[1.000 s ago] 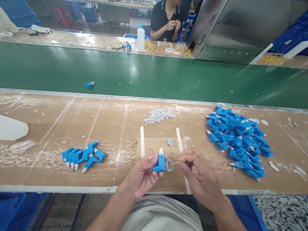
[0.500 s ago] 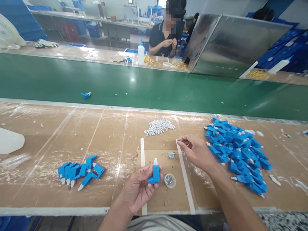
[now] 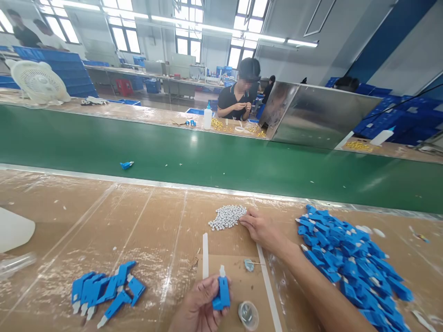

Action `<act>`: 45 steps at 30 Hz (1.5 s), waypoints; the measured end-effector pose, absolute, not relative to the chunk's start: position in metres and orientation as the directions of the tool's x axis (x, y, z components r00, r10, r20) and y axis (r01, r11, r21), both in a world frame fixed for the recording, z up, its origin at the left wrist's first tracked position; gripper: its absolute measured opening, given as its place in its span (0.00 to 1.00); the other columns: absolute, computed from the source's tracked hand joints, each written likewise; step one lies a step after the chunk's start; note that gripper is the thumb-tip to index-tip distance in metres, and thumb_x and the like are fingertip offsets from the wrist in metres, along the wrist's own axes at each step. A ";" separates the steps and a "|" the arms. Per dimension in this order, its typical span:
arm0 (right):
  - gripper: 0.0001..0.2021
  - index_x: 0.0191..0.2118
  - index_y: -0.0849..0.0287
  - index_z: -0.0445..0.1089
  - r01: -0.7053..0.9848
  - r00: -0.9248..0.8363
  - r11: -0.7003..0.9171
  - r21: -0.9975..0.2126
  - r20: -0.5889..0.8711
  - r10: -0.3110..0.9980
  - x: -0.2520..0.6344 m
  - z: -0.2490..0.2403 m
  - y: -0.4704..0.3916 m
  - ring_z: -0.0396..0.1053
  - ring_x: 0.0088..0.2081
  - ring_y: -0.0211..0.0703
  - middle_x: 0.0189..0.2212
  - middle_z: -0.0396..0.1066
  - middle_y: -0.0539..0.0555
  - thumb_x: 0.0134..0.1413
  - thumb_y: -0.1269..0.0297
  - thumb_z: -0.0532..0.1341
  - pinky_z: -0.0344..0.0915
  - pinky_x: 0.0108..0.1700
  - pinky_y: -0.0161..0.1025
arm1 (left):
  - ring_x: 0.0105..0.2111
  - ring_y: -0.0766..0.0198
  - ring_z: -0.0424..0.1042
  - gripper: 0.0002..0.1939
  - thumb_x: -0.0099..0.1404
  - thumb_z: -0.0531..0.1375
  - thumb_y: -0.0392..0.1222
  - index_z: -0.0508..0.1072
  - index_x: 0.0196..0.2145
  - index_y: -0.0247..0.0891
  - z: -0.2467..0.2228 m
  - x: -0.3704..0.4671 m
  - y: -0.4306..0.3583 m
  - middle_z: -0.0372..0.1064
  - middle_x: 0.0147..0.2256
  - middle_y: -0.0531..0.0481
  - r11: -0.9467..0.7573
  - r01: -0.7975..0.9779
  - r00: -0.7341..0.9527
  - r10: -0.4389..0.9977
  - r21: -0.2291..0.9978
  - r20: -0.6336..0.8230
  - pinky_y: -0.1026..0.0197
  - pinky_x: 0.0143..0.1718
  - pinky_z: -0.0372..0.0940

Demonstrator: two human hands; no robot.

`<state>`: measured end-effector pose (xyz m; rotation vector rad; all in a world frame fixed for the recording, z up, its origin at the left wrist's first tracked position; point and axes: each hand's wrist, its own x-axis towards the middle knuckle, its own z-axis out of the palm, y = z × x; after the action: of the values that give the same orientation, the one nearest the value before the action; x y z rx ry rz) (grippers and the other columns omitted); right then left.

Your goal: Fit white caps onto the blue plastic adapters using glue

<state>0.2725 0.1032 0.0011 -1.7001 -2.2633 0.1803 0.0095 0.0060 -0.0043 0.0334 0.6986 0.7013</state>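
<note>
My left hand (image 3: 204, 299) grips a blue plastic piece (image 3: 223, 292) with a white tip pointing up, near the front of the bench. My right hand (image 3: 258, 226) reaches to the right edge of a heap of small grey-white pellets (image 3: 226, 217). Its fingertips are drawn together at the heap, and whatever lies between them is hidden. Close to my left hand stands a small clear cup (image 3: 248, 315) with something grey inside. Beyond the cup lies a pale blue lump (image 3: 248, 265) with a thin stick. Both rest on a cardboard sheet (image 3: 238, 286) between white tape strips.
A large pile of blue pieces (image 3: 349, 258) covers the right side. Several more blue pieces (image 3: 107, 288) lie at the left. Across the bench runs a green conveyor belt (image 3: 166, 157) carrying one blue piece (image 3: 126, 165). A co-worker (image 3: 238, 99) sits on the far side.
My right hand has moved forward from above the right tape strip to the pellet heap. My left hand keeps the blue piece. The view has tilted up, so the bench appears lower.
</note>
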 end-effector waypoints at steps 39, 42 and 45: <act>0.07 0.39 0.57 0.73 0.015 0.064 0.102 -0.995 0.103 0.993 0.209 0.052 -0.051 0.68 0.31 0.40 0.30 0.70 0.52 0.66 0.61 0.61 0.67 0.34 0.37 | 0.21 0.73 0.68 0.13 0.61 0.67 0.44 0.77 0.30 0.28 0.048 0.044 -0.005 0.72 0.26 0.46 0.702 -0.473 0.602 0.699 0.532 -0.387 0.75 0.19 0.60; 0.05 0.41 0.56 0.71 0.193 0.018 0.243 -0.951 0.251 0.968 0.213 0.054 -0.053 0.66 0.33 0.41 0.33 0.67 0.52 0.68 0.66 0.58 0.64 0.35 0.39 | 0.16 0.74 0.68 0.10 0.59 0.67 0.40 0.75 0.27 0.28 0.054 0.041 -0.004 0.73 0.23 0.46 0.818 -0.424 0.642 0.574 0.388 -0.508 0.77 0.14 0.57; 0.05 0.43 0.55 0.70 0.329 -0.046 0.353 -0.876 0.358 0.932 0.218 0.055 -0.053 0.65 0.36 0.43 0.34 0.65 0.52 0.68 0.70 0.57 0.63 0.37 0.41 | 0.14 0.74 0.68 0.09 0.61 0.65 0.37 0.75 0.26 0.28 0.058 0.038 -0.004 0.73 0.21 0.45 0.897 -0.348 0.683 0.442 0.273 -0.582 0.79 0.13 0.57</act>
<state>0.2178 -0.0527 0.0552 -1.1642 -1.5898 0.7373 0.0383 -0.0038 0.0585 0.1441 0.6891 0.4450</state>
